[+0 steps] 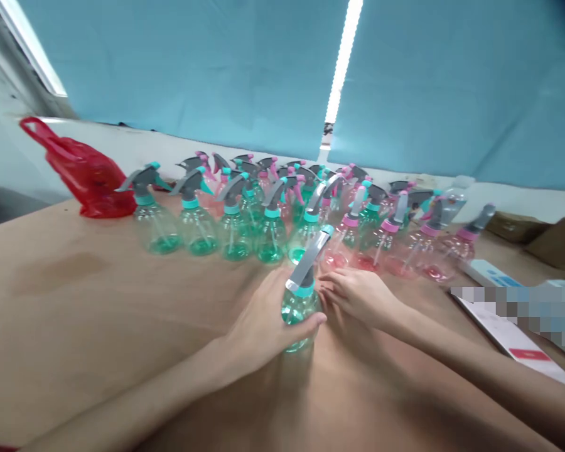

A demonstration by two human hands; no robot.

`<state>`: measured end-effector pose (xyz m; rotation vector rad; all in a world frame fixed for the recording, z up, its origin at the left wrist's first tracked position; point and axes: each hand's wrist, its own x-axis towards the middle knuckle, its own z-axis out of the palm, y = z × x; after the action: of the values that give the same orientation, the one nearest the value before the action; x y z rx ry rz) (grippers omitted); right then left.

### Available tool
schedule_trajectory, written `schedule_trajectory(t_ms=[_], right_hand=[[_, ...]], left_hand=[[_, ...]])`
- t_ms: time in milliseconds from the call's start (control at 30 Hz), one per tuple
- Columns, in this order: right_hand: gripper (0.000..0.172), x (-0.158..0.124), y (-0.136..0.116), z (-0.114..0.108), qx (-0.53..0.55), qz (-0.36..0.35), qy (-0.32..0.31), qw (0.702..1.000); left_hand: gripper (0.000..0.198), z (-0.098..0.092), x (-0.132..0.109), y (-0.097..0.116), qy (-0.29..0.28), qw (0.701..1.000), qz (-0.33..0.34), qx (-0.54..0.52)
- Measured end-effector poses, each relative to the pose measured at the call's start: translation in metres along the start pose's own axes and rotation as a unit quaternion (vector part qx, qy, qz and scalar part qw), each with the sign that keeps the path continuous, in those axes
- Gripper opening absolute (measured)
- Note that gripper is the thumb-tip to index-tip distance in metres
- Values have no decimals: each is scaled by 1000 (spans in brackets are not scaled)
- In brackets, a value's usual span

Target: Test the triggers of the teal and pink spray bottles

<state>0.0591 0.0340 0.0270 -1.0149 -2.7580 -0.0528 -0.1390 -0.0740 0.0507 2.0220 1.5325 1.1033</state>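
Note:
A green-tinted spray bottle [301, 317] with a turquoise collar and a grey trigger head stands close in front of me on the table. My left hand [268, 314] is wrapped round its body from the left, with the thumb across the near side. Just right of the bottle's neck is my right hand [358, 294], its fingers loosely bent and a little apart, holding nothing that I can see. Whether its fingertips touch the bottle I cannot tell. Behind both hands stand several more spray bottles in rows, green ones [238, 235] mostly left and pink ones [435, 251] mostly right.
A red plastic bag [94, 179] sits at the table's back left. On the right lie a white box with a red label [522, 348], a blue-and-white box [489, 273] and brown cardboard pieces [560, 242]. A blue sheet [216, 75] hangs behind the brown table [98, 326].

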Motion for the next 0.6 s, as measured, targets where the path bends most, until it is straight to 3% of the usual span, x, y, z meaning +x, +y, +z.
schedule_trajectory(t_ms=[233,400,600], right_hand=[[22,67,-65,-10,132,-52,19,990],[22,130,-122,-20,211,-150,46,965],[36,194,-182,-34,272,-151,3,950]], left_hand=[[37,-64,-46,-32,73,993,-24,84],[48,-114,-71,-75,237,956,-117,128],[50,-177,-78,-111,276,928,-181,172]])
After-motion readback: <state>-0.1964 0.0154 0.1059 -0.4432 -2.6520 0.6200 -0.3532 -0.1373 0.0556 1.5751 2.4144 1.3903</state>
